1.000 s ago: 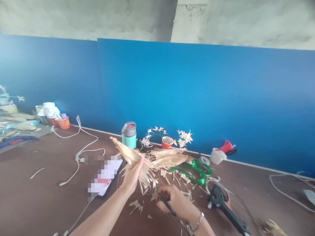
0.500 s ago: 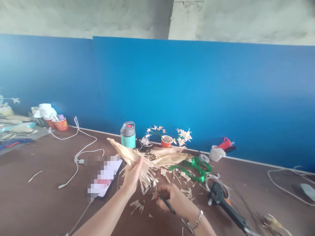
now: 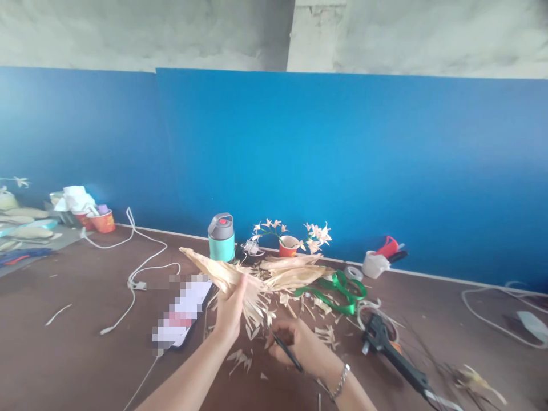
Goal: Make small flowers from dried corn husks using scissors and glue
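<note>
My left hand (image 3: 231,313) is closed round a dried, pale corn husk (image 3: 209,270), whose near end is slit into fanned-out strips. Just right of it, low over the table, my right hand (image 3: 295,345) grips a slim black tool (image 3: 287,351). Its tip points up and left towards the husk strips; I cannot make out its exact kind. Small petal-shaped husk cuttings (image 3: 240,359) lie on the table below the hands. Behind them rests a pile of whole husks (image 3: 295,274).
A phone (image 3: 184,311) lies left of my hands, a turquoise bottle (image 3: 221,242) behind. Husk flowers (image 3: 319,233) stand by a paper cup (image 3: 288,246). To the right are green ribbon (image 3: 342,291), tape (image 3: 353,273) and a black glue gun (image 3: 389,351). White cables (image 3: 137,268) cross the left side.
The view has shifted slightly. The husk's pointed end dips a little lower and left. My right hand keeps the black tool, nearly in place.
</note>
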### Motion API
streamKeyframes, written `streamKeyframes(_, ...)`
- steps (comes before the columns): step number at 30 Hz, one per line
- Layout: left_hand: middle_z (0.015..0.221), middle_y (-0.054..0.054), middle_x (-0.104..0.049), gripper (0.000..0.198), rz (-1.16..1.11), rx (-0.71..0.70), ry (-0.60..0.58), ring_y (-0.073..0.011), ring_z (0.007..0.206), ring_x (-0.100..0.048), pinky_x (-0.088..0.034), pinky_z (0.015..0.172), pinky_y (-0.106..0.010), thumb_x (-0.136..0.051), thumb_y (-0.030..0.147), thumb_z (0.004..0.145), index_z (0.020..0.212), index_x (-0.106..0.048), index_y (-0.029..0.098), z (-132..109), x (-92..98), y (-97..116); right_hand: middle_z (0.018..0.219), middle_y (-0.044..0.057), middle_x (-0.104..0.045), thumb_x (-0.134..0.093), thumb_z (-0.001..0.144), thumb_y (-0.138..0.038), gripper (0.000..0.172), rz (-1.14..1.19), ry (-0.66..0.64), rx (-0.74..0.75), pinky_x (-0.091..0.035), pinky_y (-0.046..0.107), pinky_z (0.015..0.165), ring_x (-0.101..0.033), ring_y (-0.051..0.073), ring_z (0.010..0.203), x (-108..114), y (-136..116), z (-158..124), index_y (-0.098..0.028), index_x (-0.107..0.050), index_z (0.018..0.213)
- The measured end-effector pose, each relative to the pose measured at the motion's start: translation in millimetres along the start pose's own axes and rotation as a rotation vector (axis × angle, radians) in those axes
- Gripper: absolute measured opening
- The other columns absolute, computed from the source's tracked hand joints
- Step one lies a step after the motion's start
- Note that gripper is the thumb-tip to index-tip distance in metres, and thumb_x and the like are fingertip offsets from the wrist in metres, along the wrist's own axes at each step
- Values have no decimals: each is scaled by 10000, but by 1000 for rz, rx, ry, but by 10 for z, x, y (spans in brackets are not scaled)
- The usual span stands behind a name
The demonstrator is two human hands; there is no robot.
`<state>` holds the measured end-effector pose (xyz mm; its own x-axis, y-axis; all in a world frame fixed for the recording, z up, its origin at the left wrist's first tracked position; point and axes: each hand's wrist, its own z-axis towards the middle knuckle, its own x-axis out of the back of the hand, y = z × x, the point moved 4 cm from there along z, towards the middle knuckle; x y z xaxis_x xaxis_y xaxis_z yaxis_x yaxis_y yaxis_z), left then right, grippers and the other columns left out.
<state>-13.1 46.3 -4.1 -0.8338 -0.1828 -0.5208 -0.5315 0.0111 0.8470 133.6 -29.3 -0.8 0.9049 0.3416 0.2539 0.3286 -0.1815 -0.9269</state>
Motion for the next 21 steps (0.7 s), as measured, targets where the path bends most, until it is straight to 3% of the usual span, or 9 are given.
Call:
streamKeyframes(3,904,-94,-720,347,2,13,18,-243,1000,-623,-475,865,-291,-750,365,641,870,-683,112,-6,9,-16,502,-57,-474,-595,646,-180,95,-13,5,20,-259,145,373,-346,37,413,-4,13,5,-132,-595,728)
streamKeyframes(13,904,-88,-716,471,33,9,49,-257,972,-632,-490,862,-347,-733,403,650,1013,-655,114,-38,4,-8,494,-70,-462,-614,649,-197,106,-19,26,2,-280,154,390,-355,38,400,-15,22,6,-147,-573,732)
streamKeyframes(21,832,-73,-723,461,76,-30,109,-265,963,-635,-506,811,-300,-732,388,652,1009,-643,111,-59,22,42,495,-71,-462,-616,653,-208,103,-19,55,-1,-283,157,396,-344,38,402,-33,4,15,-152,-571,727)
